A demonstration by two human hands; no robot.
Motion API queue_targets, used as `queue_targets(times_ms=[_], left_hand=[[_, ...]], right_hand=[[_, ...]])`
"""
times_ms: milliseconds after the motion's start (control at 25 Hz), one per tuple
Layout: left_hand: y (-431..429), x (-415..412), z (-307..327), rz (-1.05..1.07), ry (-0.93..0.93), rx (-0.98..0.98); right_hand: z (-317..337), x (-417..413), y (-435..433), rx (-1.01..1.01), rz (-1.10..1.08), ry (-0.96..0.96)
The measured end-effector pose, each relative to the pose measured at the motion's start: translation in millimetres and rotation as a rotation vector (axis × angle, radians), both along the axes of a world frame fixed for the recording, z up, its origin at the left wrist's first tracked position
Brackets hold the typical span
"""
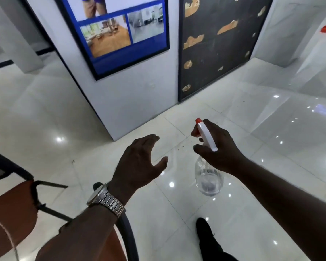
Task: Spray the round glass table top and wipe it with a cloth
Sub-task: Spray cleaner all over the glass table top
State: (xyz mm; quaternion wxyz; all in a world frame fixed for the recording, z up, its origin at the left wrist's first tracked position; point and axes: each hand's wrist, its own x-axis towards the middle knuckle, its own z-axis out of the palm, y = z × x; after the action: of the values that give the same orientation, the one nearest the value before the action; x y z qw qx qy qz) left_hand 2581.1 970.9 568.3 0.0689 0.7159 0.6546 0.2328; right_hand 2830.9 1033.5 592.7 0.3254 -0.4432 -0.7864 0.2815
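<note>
My right hand [217, 147] grips a clear spray bottle [208, 178] by its white head with a red nozzle, held in the air above the tiled floor. The bottle hangs down below the hand and holds a little liquid. To its left my left hand [139, 159] hovers empty, fingers spread and relaxed, a metal watch on the wrist. No round glass table top and no cloth show in this view.
A brown chair [11, 210] with a black frame stands at the lower left. Ahead are a white wall with a blue framed poster [119, 32] and a dark peeling panel [213, 44]. Glossy white floor tiles [271, 129] spread all round; a black shoe [205, 232] is below.
</note>
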Motion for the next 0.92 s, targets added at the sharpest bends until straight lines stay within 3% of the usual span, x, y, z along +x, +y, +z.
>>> queue_targets(times_ms=[360,600,920], left_hand=[[67.3,-34.5,-19.9,0.422,-0.061,-0.140],[68.9,-127.0,-31.0,0.713,-0.090,-0.106],[83.2,-278.6,-30.5,1.009,-0.130,-0.047]], right_hand=[[-27.4,-75.0,171.7,-0.307,0.390,0.103],[-46.2,-219.6,216.8,-0.418,0.660,0.076],[-40.6,-432.7,261.8,-0.322,0.985,-0.015]])
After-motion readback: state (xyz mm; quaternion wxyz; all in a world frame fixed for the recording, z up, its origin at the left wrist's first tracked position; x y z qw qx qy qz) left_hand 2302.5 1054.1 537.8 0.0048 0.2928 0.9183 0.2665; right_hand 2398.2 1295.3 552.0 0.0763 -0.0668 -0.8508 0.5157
